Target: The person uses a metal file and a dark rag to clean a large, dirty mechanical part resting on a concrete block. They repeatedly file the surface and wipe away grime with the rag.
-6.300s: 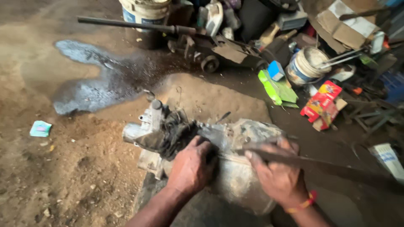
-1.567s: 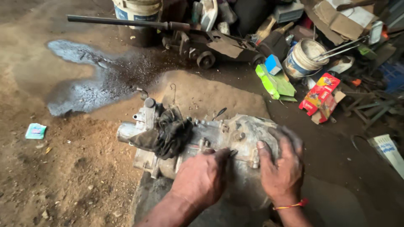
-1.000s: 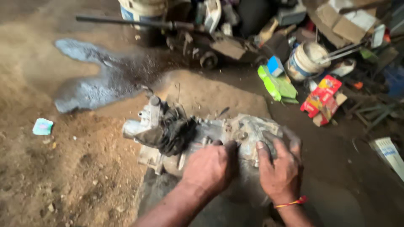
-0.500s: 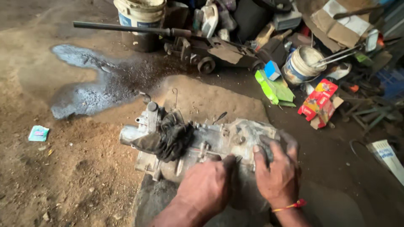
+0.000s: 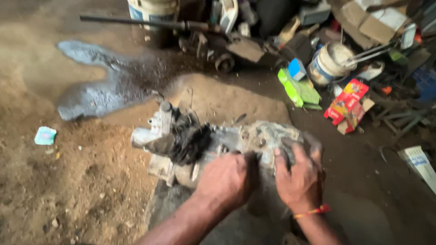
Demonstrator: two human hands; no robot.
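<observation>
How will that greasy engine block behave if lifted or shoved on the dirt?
The engine block looks like cast metal, so probably heavy and rigid. Its grimy, oily surface may slip under the left hand and right hand. Its lumpy shape on the loose dirt floor would likely drag or rock, not roll.
</observation>
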